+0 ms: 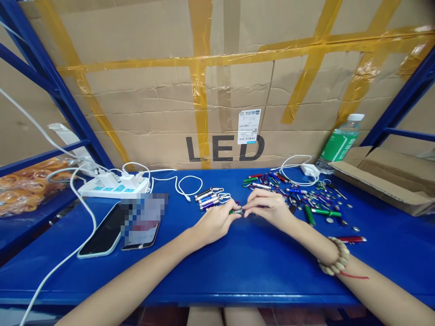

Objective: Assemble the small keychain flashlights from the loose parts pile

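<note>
My left hand (215, 222) and my right hand (267, 204) meet over the blue table (238, 262), both pinching one small keychain flashlight (237, 211) with a green body between their fingertips. Just behind the left hand lies a neat row of several finished small flashlights (210, 198) with key rings. To the right of my right hand is a loose scatter of coloured flashlight bodies, carabiners and button cells (306, 194). A beaded bracelet (335, 260) circles my right wrist.
Two phones (118, 228) lie at the left, cabled to a white power strip (113, 185). A green-labelled water bottle (340, 142) and an open cardboard box (387, 179) stand at the right. A taped cardboard wall marked LED (224, 147) closes the back. Blue shelf posts flank both sides.
</note>
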`<state>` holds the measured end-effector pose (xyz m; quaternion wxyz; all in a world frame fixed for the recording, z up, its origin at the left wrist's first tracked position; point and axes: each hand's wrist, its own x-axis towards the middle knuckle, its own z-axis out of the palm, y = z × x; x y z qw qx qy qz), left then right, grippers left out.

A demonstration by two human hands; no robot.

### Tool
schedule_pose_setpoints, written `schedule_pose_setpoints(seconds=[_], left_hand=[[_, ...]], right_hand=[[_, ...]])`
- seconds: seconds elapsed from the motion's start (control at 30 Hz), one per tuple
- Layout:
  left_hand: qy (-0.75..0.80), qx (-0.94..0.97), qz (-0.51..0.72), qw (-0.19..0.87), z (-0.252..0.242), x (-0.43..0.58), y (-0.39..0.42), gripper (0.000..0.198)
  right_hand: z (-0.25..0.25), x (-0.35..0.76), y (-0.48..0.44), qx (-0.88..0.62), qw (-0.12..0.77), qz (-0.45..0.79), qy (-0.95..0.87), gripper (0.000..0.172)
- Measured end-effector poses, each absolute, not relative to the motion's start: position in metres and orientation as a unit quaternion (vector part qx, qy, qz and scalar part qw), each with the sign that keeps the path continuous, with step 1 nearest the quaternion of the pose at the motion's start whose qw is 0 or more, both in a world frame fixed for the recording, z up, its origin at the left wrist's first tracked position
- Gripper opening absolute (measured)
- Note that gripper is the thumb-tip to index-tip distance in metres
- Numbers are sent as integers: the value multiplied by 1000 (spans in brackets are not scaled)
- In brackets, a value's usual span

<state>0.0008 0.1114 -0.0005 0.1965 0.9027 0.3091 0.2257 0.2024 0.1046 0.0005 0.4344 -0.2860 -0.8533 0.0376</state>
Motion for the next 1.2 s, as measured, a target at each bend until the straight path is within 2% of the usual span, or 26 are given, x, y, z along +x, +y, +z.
schedule_pose_setpoints(seconds=[0.13,0.33,0.67,0.9,1.07,1.2], left_hand=[[294,907,235,191,-1,1,110,3],[269,916,254,154,-5,1,111,4],[244,914,311,87,-7,0,112,8],[250,905,333,85,-9,1,110,10],[248,910,314,112,-5,1,111,22],[246,914,310,92,-3,0,113,24]], right_hand=[[1,203,102,-292,424,16,-857,11],[0,201,101,-308,408,14,-859,14],[3,193,99,-328,428,56,-840,19],[9,189,98,-370,417,110,-823,24],[10,190,100,-396,401,153,-812,31],[9,189,100,-418,403,160,-798,33]])
